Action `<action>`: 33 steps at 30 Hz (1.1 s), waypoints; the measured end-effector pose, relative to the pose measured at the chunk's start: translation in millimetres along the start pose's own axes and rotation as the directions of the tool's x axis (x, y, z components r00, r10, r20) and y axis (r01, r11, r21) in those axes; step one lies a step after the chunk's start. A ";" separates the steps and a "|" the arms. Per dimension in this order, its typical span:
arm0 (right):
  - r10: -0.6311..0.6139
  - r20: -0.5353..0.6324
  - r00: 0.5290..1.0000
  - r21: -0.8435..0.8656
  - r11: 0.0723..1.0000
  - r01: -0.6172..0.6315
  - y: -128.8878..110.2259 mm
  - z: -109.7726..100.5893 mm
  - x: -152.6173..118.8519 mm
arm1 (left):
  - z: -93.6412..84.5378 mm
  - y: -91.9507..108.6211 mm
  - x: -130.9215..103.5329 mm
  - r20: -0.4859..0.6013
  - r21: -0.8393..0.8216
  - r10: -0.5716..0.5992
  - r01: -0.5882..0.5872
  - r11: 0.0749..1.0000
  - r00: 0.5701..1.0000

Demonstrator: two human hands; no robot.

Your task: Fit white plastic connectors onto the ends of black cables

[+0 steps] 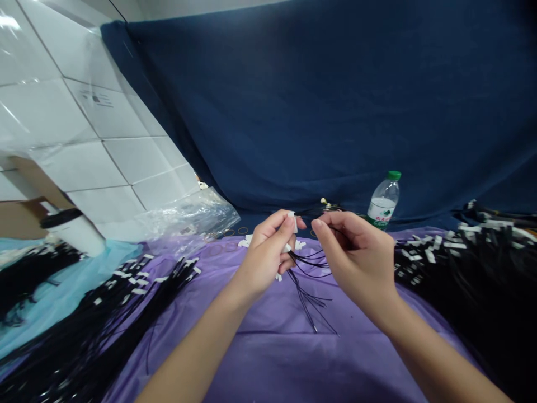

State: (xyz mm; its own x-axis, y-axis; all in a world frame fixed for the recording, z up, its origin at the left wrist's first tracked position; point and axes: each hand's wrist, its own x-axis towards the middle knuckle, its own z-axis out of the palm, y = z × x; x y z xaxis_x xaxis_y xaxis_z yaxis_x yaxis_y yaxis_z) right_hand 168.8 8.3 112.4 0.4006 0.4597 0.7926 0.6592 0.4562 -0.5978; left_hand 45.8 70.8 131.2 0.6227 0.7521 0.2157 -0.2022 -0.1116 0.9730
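My left hand (268,246) is closed, pinching a small white plastic connector (292,221) between thumb and forefinger. Several thin black wires (308,258) run from beneath its fingers toward my right hand (352,240), and some loose wire ends (314,305) hang down over the purple cloth (293,358). The right hand is closed in a pinch, its thumb and forefinger pressed together around thin black wires just right of the connector. Its lower fingers curl out of sight. Behind the left hand lie a few more white connectors (245,241), partly covered by it.
Bundles of black wires with white connectors lie at the left (138,285) and right (432,252). A bottle with a green cap (384,201) stands beyond my right hand. A white cup with a black lid (75,229) leans at far left. A dark blue curtain (314,106) hangs behind.
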 end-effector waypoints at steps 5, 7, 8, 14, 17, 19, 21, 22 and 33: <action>-0.001 0.006 1.000 -0.008 1.000 0.001 -1.9 -0.4 -0.2 | 1.7 1.6 -1.7 -0.002 -0.010 -0.002 0.002 1.000 1.000; 0.006 0.023 1.000 -0.010 1.000 -0.006 -3.2 -1.7 0.3 | 1.3 1.7 -1.5 0.002 -0.006 -0.005 0.005 1.000 1.000; 0.010 0.029 1.000 -0.011 1.000 -0.010 -3.6 -2.3 0.7 | 0.7 1.5 -1.1 0.006 -0.002 -0.006 0.006 1.000 1.000; 0.022 0.047 0.999 -0.017 1.000 -0.021 -0.1 -3.8 2.3 | -4.3 -0.1 0.4 0.051 0.089 -0.007 0.003 0.996 0.999; 0.042 0.064 0.997 0.010 0.999 -0.043 2.5 -3.3 1.8 | -5.5 -0.4 -0.9 0.079 0.148 -0.010 -0.002 0.989 0.997; 0.048 0.080 0.996 0.022 0.999 -0.049 2.9 -3.4 1.3 | -5.8 -1.3 -1.7 0.085 0.166 -0.001 -0.013 0.986 0.996; 0.047 0.088 0.995 0.024 0.999 -0.049 2.5 -4.0 1.3 | -5.9 -2.4 -1.9 0.089 0.171 0.006 -0.021 0.985 0.996; 0.047 0.092 0.995 0.022 0.999 -0.049 2.1 -4.4 1.6 | -5.9 -2.8 -1.7 0.091 0.169 0.008 -0.024 0.985 0.996; -0.245 0.064 0.967 -0.248 0.935 0.253 -5.8 -9.5 4.4 | -13.5 7.1 6.3 -0.213 0.098 0.026 -0.005 0.995 0.977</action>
State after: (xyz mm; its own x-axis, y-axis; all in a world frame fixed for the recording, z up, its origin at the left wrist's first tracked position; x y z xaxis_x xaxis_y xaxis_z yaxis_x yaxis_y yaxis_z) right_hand 172.8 0.5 120.5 0.1854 0.3822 0.9053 0.8757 0.3537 -0.3287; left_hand 38.0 83.5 138.3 0.4417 0.8703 0.2179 -0.1305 -0.1780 0.9753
